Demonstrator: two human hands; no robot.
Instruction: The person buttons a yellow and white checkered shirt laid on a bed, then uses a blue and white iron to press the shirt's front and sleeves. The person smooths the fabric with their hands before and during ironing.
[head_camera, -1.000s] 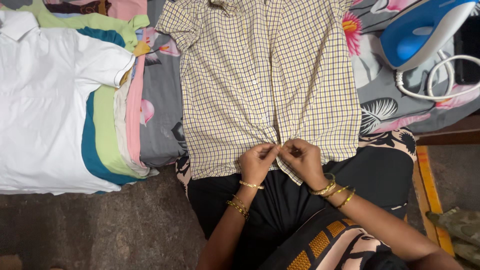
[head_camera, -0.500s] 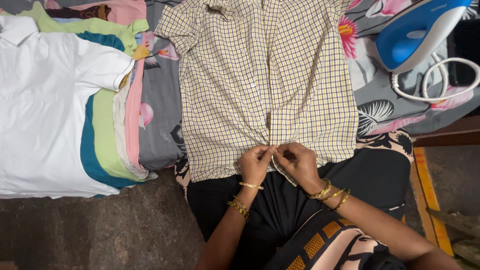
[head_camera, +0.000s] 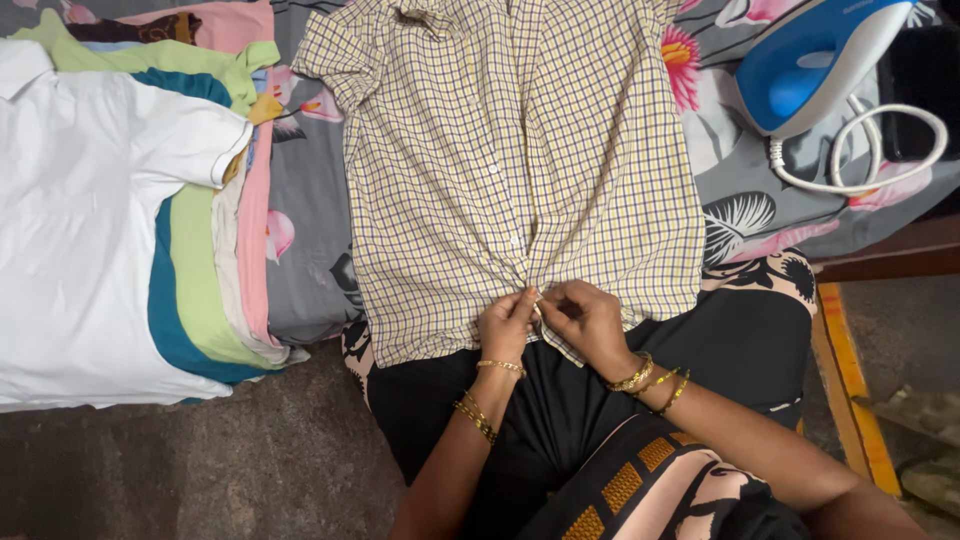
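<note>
**At the near hem: fastening a checked shirt**

Centre of the scene, a yellow checked shirt (head_camera: 500, 170) lies flat, front up, collar at the far end, on a grey floral sheet (head_camera: 310, 260). Both hands meet at its near hem: the left hand (head_camera: 507, 325) and right hand (head_camera: 585, 320) each pinch one edge of the front placket, fingertips closed on cloth and nearly touching. The step appears to be closing the lowest button; whether it is through its hole cannot be told. To the left lies a stack of folded garments (head_camera: 100, 220), white on top. Far right rests a blue-and-white iron (head_camera: 815, 60) with its coiled cord (head_camera: 880, 150).
</note>
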